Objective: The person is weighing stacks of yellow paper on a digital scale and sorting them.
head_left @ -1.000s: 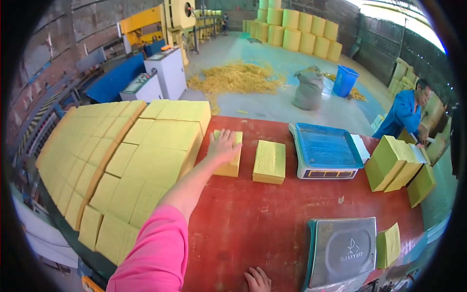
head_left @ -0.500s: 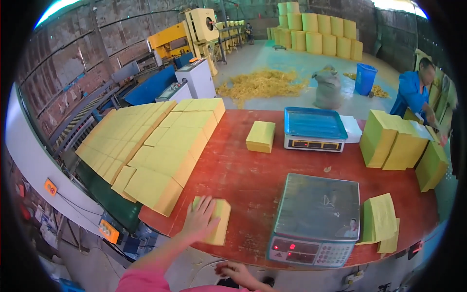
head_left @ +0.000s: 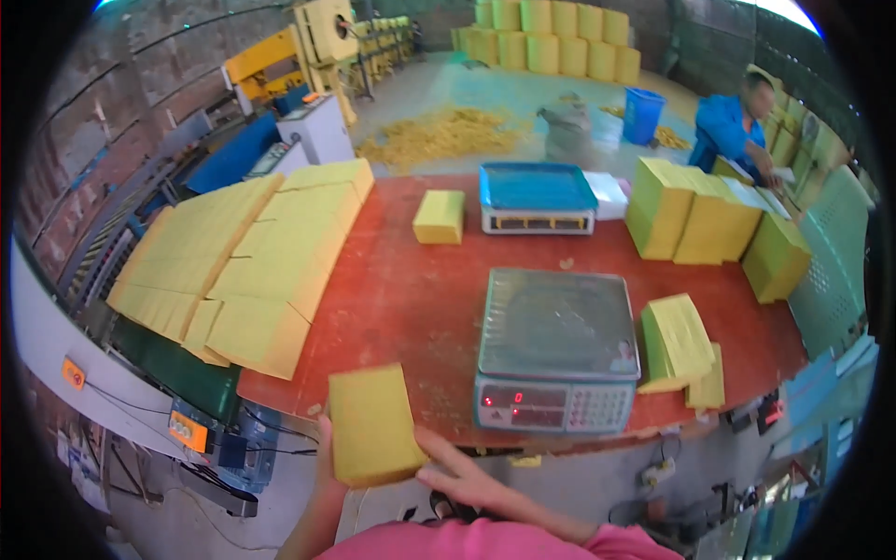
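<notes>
A thick stack of yellow paper (head_left: 375, 425) is tilted up at the near edge of the red table (head_left: 392, 322), between my two hands. My left hand (head_left: 327, 459) grips its left side, with most of the fingers hidden behind the stack. On the other side my right hand (head_left: 457, 474) presses against the lower right corner. To the right of the hands stands a digital scale (head_left: 558, 327) with a bare metal pan and lit red digits. Beyond that scale's right side, a leaning stack of yellow paper (head_left: 677, 341) rests by a smaller yellow bundle (head_left: 707, 378).
Rows of yellow paper stacks (head_left: 261, 271) cover the table's left side. A second scale with a blue tray (head_left: 539, 187) and a single yellow stack (head_left: 439, 217) sit farther back. Tall yellow stacks (head_left: 691, 210) stand at the far right, near a co-worker in blue (head_left: 723, 131).
My left hand has drawn the stack from the table toward me and tilted it up. My right hand has come up to its right side. The view has shifted.
</notes>
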A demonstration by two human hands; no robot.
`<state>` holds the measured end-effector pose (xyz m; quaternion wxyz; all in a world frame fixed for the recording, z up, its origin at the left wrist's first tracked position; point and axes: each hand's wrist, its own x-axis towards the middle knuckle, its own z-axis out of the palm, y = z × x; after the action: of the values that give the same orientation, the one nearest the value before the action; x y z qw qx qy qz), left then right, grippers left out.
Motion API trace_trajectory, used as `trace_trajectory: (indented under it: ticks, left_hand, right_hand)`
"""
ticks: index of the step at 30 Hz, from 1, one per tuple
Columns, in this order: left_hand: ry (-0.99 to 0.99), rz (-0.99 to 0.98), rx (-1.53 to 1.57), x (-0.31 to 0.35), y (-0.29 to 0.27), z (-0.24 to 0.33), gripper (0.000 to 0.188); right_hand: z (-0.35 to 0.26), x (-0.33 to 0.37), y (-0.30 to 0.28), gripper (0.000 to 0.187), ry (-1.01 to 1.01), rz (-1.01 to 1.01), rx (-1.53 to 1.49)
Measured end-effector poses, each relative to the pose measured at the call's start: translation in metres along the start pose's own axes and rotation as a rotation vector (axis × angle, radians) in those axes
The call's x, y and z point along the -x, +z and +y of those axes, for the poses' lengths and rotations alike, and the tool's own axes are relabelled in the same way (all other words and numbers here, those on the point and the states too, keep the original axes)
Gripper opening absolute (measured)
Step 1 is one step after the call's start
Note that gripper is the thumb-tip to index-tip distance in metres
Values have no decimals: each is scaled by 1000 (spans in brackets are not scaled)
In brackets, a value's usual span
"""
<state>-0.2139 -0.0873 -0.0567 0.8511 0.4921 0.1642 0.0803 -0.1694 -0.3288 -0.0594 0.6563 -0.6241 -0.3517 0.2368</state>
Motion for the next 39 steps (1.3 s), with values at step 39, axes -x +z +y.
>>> trace_trajectory:
  ticks: [39]
  left_hand:
    - [309, 246, -2005, -165, -187, 164, 94]
  right_hand:
    - [-96, -181, 3, 47, -162, 210, 961]
